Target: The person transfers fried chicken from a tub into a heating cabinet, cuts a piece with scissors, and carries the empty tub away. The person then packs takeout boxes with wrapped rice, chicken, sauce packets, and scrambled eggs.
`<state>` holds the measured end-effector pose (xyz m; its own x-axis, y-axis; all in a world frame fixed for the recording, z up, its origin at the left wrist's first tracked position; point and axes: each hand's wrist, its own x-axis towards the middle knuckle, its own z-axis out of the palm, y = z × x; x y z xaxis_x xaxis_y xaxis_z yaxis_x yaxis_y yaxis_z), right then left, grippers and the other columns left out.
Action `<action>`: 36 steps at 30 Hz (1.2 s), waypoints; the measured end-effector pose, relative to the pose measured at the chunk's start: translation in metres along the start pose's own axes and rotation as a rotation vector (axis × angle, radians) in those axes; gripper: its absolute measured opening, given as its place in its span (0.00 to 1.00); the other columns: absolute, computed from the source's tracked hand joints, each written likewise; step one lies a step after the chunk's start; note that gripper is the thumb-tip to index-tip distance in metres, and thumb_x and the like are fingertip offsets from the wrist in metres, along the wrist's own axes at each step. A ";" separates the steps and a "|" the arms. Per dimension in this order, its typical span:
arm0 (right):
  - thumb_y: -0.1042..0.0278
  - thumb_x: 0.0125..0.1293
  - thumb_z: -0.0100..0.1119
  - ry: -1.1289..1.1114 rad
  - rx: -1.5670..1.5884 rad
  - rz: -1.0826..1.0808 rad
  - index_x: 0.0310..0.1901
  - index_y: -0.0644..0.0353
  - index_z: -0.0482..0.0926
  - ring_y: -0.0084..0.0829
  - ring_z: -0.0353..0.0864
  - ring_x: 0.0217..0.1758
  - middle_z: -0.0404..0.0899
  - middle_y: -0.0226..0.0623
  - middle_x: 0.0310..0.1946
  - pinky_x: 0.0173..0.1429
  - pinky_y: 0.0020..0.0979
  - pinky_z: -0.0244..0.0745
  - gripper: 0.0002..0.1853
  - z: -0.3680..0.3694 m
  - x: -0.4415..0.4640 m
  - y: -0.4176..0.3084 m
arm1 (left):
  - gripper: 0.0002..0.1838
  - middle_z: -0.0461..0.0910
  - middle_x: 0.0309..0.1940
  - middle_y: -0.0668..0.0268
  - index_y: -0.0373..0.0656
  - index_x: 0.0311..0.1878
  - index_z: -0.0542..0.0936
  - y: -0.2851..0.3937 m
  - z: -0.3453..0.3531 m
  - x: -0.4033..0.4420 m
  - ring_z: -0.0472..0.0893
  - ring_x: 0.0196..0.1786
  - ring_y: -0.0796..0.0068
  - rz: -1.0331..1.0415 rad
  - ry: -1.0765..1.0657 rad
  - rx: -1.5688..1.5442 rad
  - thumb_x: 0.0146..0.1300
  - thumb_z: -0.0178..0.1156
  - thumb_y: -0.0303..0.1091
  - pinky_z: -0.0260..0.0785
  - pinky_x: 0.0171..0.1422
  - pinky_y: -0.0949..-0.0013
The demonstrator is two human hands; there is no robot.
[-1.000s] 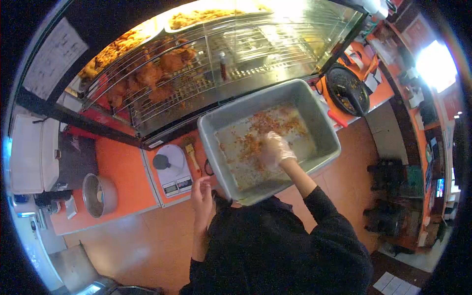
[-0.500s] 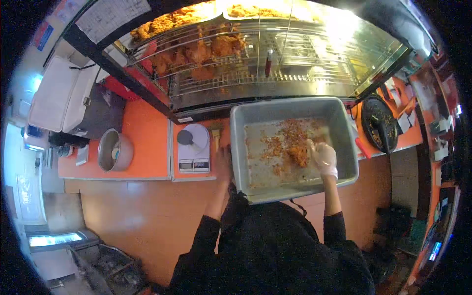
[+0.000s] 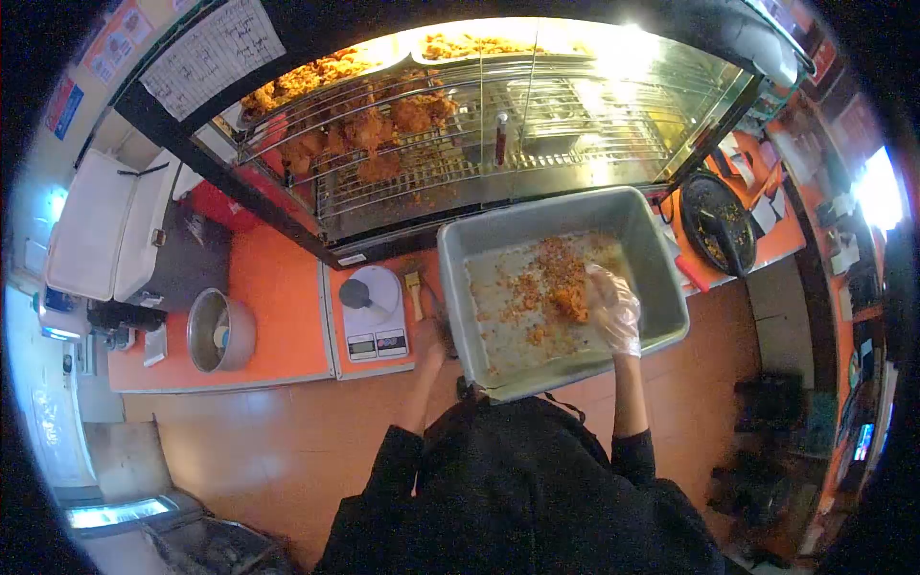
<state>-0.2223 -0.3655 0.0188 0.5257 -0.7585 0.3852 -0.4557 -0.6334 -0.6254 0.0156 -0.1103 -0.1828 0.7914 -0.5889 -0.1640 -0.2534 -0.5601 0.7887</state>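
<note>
The right hand [image 3: 613, 311], in one clear glove, is curling its fingers by the brown crumbs [image 3: 551, 287] in one tub [image 3: 460, 316]; I cannot tell if it is gripping any. The left hand [image 3: 431, 345] is staying low at the tub's left side, its grip hard to see, with one brush [image 3: 414, 293], one scale [image 3: 375, 316] and one pot [image 3: 220, 331] sitting left of it. One big glass case [image 3: 498, 125] is standing in the way past both hands, and one black pan [image 3: 717, 222] is lying beyond the right hand.
</note>
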 end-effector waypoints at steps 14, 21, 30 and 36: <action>0.67 0.57 0.56 -0.413 0.455 -0.451 0.52 0.58 0.76 0.50 0.75 0.49 0.77 0.50 0.46 0.54 0.45 0.71 0.19 0.077 -0.048 -0.164 | 0.09 0.76 0.33 0.65 0.36 0.40 0.73 0.111 -0.138 -0.068 0.79 0.30 0.79 0.054 0.146 -0.652 0.59 0.64 0.24 0.78 0.31 0.75; 0.59 0.52 0.64 -0.428 0.167 -0.443 0.53 0.64 0.71 0.51 0.75 0.47 0.74 0.52 0.44 0.51 0.45 0.71 0.28 0.072 -0.018 -0.202 | 0.09 0.75 0.32 0.67 0.37 0.38 0.73 0.173 -0.171 -0.083 0.77 0.31 0.80 0.160 0.169 -0.589 0.59 0.65 0.25 0.76 0.31 0.75; 0.63 0.49 0.63 -0.208 0.444 -0.379 0.43 0.63 0.72 0.50 0.76 0.42 0.74 0.48 0.36 0.46 0.44 0.73 0.21 0.082 -0.045 -0.180 | 0.09 0.71 0.42 0.63 0.38 0.30 0.76 0.218 -0.165 -0.104 0.72 0.43 0.74 0.372 0.193 -0.140 0.56 0.68 0.30 0.66 0.46 0.71; 0.67 0.45 0.65 -0.153 0.296 -0.017 0.34 0.62 0.76 0.50 0.78 0.35 0.76 0.47 0.27 0.42 0.44 0.73 0.14 0.016 -0.033 -0.136 | 0.06 0.63 0.43 0.62 0.42 0.36 0.81 0.248 -0.117 -0.107 0.66 0.47 0.67 0.446 0.091 -0.256 0.59 0.64 0.33 0.61 0.54 0.66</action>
<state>-0.1664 -0.2520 0.0798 0.6435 -0.7021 0.3050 -0.2295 -0.5571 -0.7981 -0.0670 -0.1177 0.0993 0.6855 -0.6786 0.2637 -0.4418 -0.0998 0.8916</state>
